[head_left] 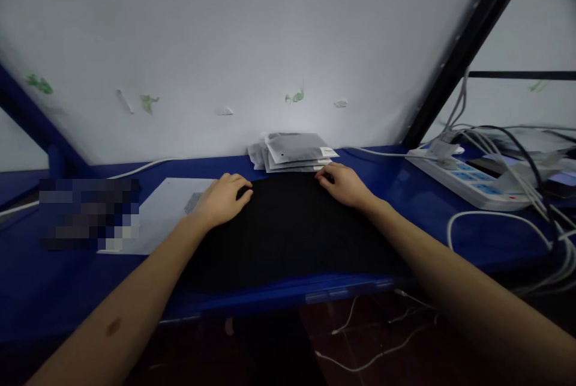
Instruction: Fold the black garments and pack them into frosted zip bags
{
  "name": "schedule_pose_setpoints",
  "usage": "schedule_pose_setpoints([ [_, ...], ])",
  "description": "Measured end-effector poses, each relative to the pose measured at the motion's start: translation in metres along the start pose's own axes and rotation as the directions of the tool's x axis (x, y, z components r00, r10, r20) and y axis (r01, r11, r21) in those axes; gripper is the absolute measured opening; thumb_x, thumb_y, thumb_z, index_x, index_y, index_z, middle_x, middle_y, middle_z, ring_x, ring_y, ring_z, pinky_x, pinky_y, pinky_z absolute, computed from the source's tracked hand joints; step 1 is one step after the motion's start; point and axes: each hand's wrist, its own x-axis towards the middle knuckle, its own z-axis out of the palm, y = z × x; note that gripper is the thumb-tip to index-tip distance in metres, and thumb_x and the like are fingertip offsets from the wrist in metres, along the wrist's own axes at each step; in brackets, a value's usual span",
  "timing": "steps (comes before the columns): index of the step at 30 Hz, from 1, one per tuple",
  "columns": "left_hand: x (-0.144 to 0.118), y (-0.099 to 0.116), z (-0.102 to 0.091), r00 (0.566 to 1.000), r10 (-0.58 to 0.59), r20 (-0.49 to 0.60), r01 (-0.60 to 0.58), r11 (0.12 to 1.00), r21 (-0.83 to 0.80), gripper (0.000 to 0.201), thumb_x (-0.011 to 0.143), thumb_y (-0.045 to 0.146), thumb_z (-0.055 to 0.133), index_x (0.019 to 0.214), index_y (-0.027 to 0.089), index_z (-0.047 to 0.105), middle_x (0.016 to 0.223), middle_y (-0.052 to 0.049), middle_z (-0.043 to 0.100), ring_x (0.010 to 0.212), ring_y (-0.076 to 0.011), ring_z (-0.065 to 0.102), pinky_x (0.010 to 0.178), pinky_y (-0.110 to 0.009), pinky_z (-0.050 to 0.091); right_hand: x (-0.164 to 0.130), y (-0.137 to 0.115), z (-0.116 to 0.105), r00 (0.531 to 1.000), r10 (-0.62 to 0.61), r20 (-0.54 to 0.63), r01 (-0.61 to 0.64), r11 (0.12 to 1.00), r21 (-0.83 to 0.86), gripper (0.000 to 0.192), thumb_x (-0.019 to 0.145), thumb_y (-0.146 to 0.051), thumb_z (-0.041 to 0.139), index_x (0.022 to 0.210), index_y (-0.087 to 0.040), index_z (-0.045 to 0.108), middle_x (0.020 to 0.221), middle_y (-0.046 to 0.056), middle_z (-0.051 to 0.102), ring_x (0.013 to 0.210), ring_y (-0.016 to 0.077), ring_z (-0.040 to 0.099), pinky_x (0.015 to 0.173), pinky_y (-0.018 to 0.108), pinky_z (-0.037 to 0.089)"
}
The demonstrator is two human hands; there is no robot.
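A piece of black cloth (288, 230) lies spread on the blue table, its near side reaching the front edge. My left hand (225, 199) is at its far left corner, thumb and fingers closed on the dark fabric. At the far right corner, my right hand (342, 185) pinches the cloth between thumb and curled fingers. Just beyond the cloth, a stack of flat translucent packets (297, 149) with white labels rests against the wall. A flat whitish packet (157, 212) with a small printed patch lies beside my left hand, partly behind my forearm.
A white power strip (472, 180) with blue sockets stands at the right among tangled cables (499, 213). A pixelated dark patch covers something at the left. White cables (360, 368) hang below the front edge of the table (288, 290). A pale wall (270, 44) rises behind.
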Motion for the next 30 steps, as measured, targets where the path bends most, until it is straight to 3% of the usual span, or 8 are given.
schedule_pose_setpoints([
  [6, -0.003, 0.003, -0.001, 1.0, 0.014, 0.024, -0.013, 0.999, -0.049, 0.033, 0.095, 0.036, 0.046, 0.115, 0.021, 0.066, 0.121, -0.006, 0.068, 0.113, -0.0261, 0.054, 0.1, -0.043, 0.044, -0.005, -0.003, -0.004, 0.999, 0.006, -0.036, -0.006, 1.0, 0.002, 0.018, 0.084, -0.024, 0.051, 0.087, -0.021, 0.069, 0.094, 0.008, 0.07, 0.088, 0.0229, 0.062, 0.083, 0.038, 0.048],
  [13, -0.009, 0.006, -0.006, 0.999, 0.014, -0.03, -0.015, 0.998, -0.054, 0.031, 0.094, 0.034, 0.048, 0.115, 0.021, 0.066, 0.121, -0.007, 0.067, 0.113, -0.0253, 0.056, 0.1, -0.043, 0.044, -0.009, 0.001, -0.002, 0.998, 0.008, -0.058, -0.011, 0.999, -0.048, 0.018, 0.086, -0.026, 0.051, 0.085, -0.021, 0.069, 0.09, 0.008, 0.067, 0.087, 0.0231, 0.061, 0.083, 0.037, 0.047],
  [30, -0.012, 0.007, -0.005, 0.999, 0.041, 0.022, -0.041, 0.998, -0.043, 0.031, 0.094, 0.033, 0.047, 0.113, 0.02, 0.068, 0.121, -0.007, 0.068, 0.112, -0.0251, 0.056, 0.1, -0.042, 0.045, -0.012, -0.001, -0.003, 0.998, 0.024, -0.051, -0.027, 0.998, -0.062, 0.017, 0.087, -0.026, 0.053, 0.085, -0.022, 0.069, 0.093, 0.007, 0.069, 0.088, 0.0229, 0.062, 0.083, 0.036, 0.047],
])
